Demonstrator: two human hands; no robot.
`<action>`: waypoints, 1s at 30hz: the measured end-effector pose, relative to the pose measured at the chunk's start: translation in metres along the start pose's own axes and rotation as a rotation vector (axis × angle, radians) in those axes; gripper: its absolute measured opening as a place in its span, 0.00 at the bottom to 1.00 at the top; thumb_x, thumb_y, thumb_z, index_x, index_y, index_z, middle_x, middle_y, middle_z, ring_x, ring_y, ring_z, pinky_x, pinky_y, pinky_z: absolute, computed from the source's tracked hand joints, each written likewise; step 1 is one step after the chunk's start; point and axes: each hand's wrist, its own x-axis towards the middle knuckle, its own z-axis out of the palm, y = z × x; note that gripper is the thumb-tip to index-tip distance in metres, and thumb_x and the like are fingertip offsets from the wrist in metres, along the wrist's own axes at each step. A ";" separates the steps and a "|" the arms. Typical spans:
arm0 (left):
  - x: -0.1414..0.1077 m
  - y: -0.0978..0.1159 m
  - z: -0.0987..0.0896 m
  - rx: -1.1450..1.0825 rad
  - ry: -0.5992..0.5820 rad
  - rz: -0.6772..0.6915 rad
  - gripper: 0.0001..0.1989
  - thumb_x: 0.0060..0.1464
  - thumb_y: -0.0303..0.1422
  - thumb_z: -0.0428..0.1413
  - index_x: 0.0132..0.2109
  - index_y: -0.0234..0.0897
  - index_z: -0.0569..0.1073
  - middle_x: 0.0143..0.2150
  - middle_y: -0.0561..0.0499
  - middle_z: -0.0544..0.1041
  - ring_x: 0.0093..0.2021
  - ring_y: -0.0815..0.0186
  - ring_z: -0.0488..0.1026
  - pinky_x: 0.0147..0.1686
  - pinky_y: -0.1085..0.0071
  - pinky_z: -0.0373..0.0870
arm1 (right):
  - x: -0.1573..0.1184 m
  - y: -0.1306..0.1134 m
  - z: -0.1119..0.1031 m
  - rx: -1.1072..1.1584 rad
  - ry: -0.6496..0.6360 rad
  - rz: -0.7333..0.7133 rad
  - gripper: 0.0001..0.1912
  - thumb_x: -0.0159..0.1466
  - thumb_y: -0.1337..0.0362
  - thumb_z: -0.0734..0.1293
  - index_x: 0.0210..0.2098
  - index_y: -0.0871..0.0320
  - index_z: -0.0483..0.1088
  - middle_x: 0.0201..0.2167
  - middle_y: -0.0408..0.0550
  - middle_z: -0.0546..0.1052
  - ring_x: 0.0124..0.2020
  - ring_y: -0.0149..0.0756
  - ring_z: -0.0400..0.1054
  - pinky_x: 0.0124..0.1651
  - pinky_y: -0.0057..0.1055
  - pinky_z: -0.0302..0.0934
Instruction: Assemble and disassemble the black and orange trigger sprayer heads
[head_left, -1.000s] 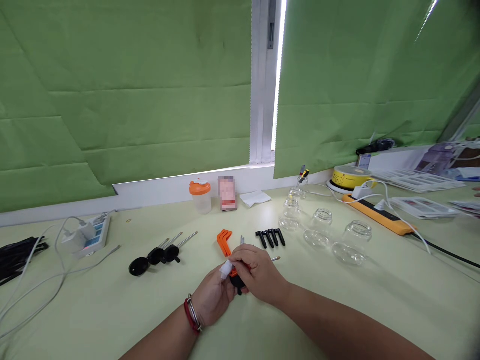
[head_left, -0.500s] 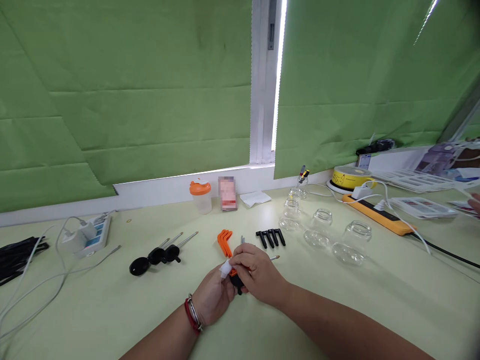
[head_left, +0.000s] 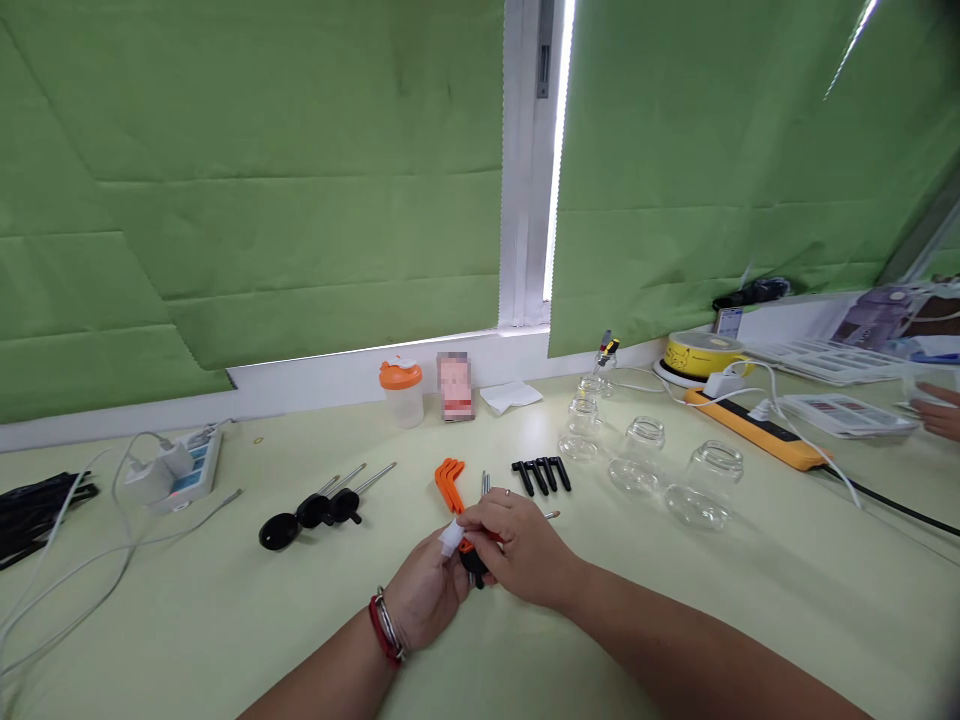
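My left hand (head_left: 424, 597) is closed around a black round cap (head_left: 474, 562) with an orange part (head_left: 466, 545) on top. Between its thumb and the other hand's fingertips sits a small white translucent piece (head_left: 451, 538). My right hand (head_left: 517, 545) is bent over the same cap, thumb and fingers pressed together on its orange part. What lies under those fingers is hidden. Just beyond the hands are curved orange levers (head_left: 450, 486), thin metal rods (head_left: 486, 481) and a row of short black angled pieces (head_left: 541, 475).
Black round caps with metal tubes (head_left: 330, 508) lie to the left. Clear glass bottles (head_left: 705, 487) stand on the right, near an orange power strip (head_left: 757, 428). An orange-lidded cup (head_left: 403, 392) is at the back. Another person's hand (head_left: 939, 410) shows at the right edge.
My hands stay nearly in place, the right one shifting only slightly on the cap. At the right edge, the other person's hand has come further into view.
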 end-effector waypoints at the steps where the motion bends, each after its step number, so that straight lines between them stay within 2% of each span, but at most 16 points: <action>1: 0.000 0.000 0.000 -0.003 0.003 0.002 0.09 0.51 0.37 0.57 0.33 0.34 0.73 0.35 0.46 0.75 0.42 0.60 0.69 0.42 0.64 0.61 | 0.000 0.001 0.000 -0.012 -0.006 -0.029 0.12 0.59 0.73 0.59 0.37 0.55 0.71 0.28 0.45 0.74 0.32 0.34 0.66 0.36 0.31 0.61; 6: 0.003 -0.003 -0.006 -0.057 0.054 0.010 0.10 0.55 0.36 0.54 0.34 0.33 0.74 0.36 0.46 0.76 0.42 0.61 0.69 0.44 0.66 0.62 | -0.002 0.003 -0.004 -0.109 -0.060 -0.179 0.12 0.58 0.73 0.59 0.38 0.55 0.70 0.27 0.47 0.74 0.31 0.36 0.66 0.37 0.33 0.60; 12: 0.005 -0.005 -0.012 -0.112 0.021 -0.007 0.13 0.58 0.38 0.51 0.42 0.34 0.74 0.38 0.46 0.76 0.43 0.62 0.70 0.45 0.66 0.64 | -0.002 0.002 -0.006 -0.220 -0.193 -0.286 0.15 0.56 0.67 0.63 0.44 0.57 0.67 0.36 0.50 0.75 0.40 0.40 0.66 0.45 0.38 0.58; 14: 0.005 -0.004 -0.012 -0.106 0.027 -0.003 0.15 0.58 0.40 0.50 0.42 0.34 0.73 0.38 0.45 0.76 0.44 0.62 0.70 0.45 0.66 0.64 | -0.002 0.002 -0.005 -0.274 -0.236 -0.296 0.17 0.56 0.66 0.65 0.46 0.58 0.65 0.39 0.51 0.74 0.44 0.42 0.65 0.47 0.39 0.57; 18: 0.005 -0.004 -0.012 -0.075 0.010 0.005 0.18 0.58 0.44 0.48 0.41 0.34 0.74 0.40 0.44 0.75 0.44 0.62 0.69 0.44 0.66 0.64 | -0.001 0.004 -0.003 -0.302 -0.302 -0.238 0.18 0.58 0.71 0.63 0.48 0.58 0.62 0.41 0.51 0.73 0.46 0.41 0.64 0.49 0.38 0.56; 26: 0.002 0.004 -0.018 0.100 -0.086 0.019 0.23 0.57 0.49 0.45 0.43 0.35 0.72 0.43 0.42 0.72 0.43 0.60 0.68 0.41 0.65 0.64 | -0.003 0.015 -0.001 -0.200 -0.230 -0.241 0.22 0.58 0.75 0.62 0.52 0.59 0.58 0.41 0.51 0.73 0.46 0.37 0.64 0.50 0.35 0.53; 28: 0.001 0.009 -0.018 0.172 -0.134 0.039 0.22 0.56 0.49 0.47 0.44 0.35 0.72 0.43 0.42 0.72 0.43 0.60 0.67 0.41 0.64 0.64 | -0.002 0.015 -0.002 -0.181 -0.205 -0.247 0.23 0.57 0.76 0.61 0.52 0.60 0.57 0.41 0.52 0.73 0.45 0.36 0.65 0.50 0.35 0.53; 30: 0.000 0.013 -0.018 0.264 -0.163 0.058 0.17 0.55 0.44 0.52 0.43 0.35 0.73 0.42 0.44 0.71 0.42 0.61 0.67 0.40 0.64 0.65 | -0.001 0.012 -0.004 -0.162 -0.209 -0.244 0.22 0.58 0.77 0.60 0.51 0.60 0.58 0.40 0.51 0.74 0.43 0.35 0.65 0.49 0.34 0.52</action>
